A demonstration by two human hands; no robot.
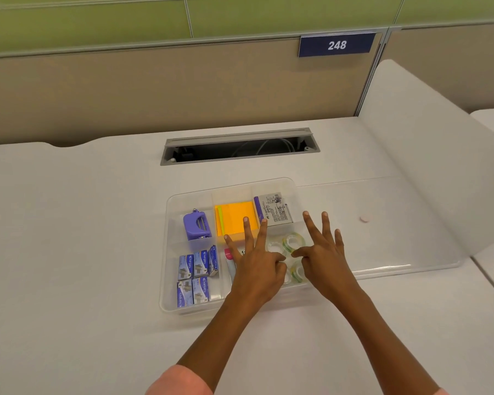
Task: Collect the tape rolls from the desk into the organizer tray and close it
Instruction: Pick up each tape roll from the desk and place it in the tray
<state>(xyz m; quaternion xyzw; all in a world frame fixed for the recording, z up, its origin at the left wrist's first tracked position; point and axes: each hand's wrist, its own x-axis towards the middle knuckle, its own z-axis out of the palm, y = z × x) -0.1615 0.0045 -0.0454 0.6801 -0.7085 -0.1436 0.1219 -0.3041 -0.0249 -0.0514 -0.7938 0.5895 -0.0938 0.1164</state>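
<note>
Looking into my clear tray [166,252] on the desk [69,238], I count five blue boxes [196,276] and three clear, green-edged tape rolls [293,242] in its right compartment. My left hand [254,269] and right hand [322,260] hover there, fingers splayed, holding nothing.

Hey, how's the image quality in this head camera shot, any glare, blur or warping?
Head view: even, soft light with faint shadows under the hands; the wide lens bows the partition's top edges; mild glare on the clear lid to the right of the tray; the tape rolls look soft and washed out behind the fingers.
</note>
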